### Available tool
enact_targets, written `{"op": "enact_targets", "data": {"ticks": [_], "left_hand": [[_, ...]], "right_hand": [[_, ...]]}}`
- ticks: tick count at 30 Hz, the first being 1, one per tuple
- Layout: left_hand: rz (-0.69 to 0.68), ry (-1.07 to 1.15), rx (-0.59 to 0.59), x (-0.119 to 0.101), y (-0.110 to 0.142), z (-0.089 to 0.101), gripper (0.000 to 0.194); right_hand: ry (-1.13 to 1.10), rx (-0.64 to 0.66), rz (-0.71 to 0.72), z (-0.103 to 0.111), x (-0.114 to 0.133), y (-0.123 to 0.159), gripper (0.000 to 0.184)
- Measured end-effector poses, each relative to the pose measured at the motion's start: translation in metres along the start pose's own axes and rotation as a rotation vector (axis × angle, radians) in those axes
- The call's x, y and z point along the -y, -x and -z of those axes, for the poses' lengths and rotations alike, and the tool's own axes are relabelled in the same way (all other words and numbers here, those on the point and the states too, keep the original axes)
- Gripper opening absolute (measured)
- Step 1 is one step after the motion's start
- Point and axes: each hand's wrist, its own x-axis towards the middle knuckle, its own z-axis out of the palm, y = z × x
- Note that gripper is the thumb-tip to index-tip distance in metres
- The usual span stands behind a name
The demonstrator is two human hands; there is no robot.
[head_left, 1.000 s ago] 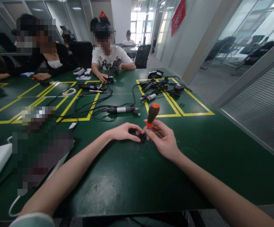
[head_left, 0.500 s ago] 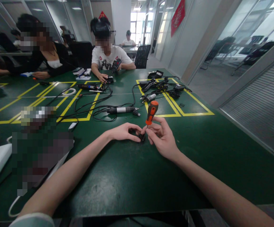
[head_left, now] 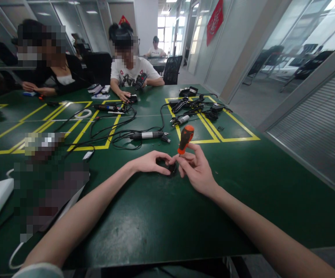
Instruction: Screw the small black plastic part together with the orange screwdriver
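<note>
My left hand point(head_left: 152, 162) curls its thumb and fingers around a small black part point(head_left: 172, 168) on the green table point(head_left: 121, 227). Much of that part is hidden by my fingers, so its kind cannot be made out. In my right hand point(head_left: 198, 170), the thumb and fingertips pinch the thin shaft of a screwdriver point(head_left: 186, 139) with an orange and dark grey handle. It stands nearly upright, handle on top and leaning slightly right, its shaft pointing down toward the black part. The tip is hidden among my fingers, so contact cannot be told.
A pen-shaped electric tool point(head_left: 148, 135) with coiled black cable lies beyond my hands. Farther back right are a grey cylindrical tool point(head_left: 180, 120) and tangled cables point(head_left: 212, 112) within yellow tape outlines. Across the table, a person in a white shirt point(head_left: 138, 73) handles a black device.
The screwdriver's handle has turned a little about its axis in my right hand. My left hand stays at the black part. A co-worker at the far left has drawn both hands together.
</note>
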Motion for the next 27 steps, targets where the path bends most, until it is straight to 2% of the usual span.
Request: {"op": "enact_targets", "data": {"ticks": [3,5,6,8,12,14,17,22,25,27], "left_hand": [[-0.01,0.113,-0.05,-0.006,0.001,0.005,0.035],[-0.079,0.192,-0.166,-0.016,0.002,0.009,0.036],[-0.126,0.189,-0.249,-0.023,0.003,0.009,0.036],[-0.199,0.174,-0.339,-0.04,0.005,0.008,0.041],[-0.238,0.134,-0.384,-0.075,0.011,-0.004,0.037],[-0.222,0.107,-0.339,-0.086,0.013,-0.01,0.036],[-0.225,-0.01,-0.317,-0.091,0.016,-0.014,0.035],[-0.289,-0.174,-0.409,-0.091,0.018,-0.013,0.034],[-0.307,-0.259,-0.457,-0.093,0.022,-0.014,0.047],[-0.302,-0.31,-0.461,-0.096,0.024,-0.015,0.052]], "right_hand": [[-0.011,-0.004,-0.013,-0.001,0.001,0.0,0.031],[0.0,0.01,-0.041,-0.002,0.004,0.0,0.03],[0.011,0.018,-0.054,-0.002,0.005,0.0,0.03],[0.029,0.027,-0.065,-0.002,0.006,0.0,0.03],[0.045,0.015,-0.033,-0.003,0.007,0.0,0.024],[0.074,0.013,-0.008,-0.003,0.008,-0.001,0.019],[0.124,0.031,0.034,-0.002,0.01,-0.001,0.02],[0.274,0.027,0.126,0.011,0.003,-0.007,0.022],[0.316,0.057,0.093,0.021,-0.008,-0.011,0.035],[0.308,0.181,0.024,0.027,-0.013,-0.014,0.053]]}}
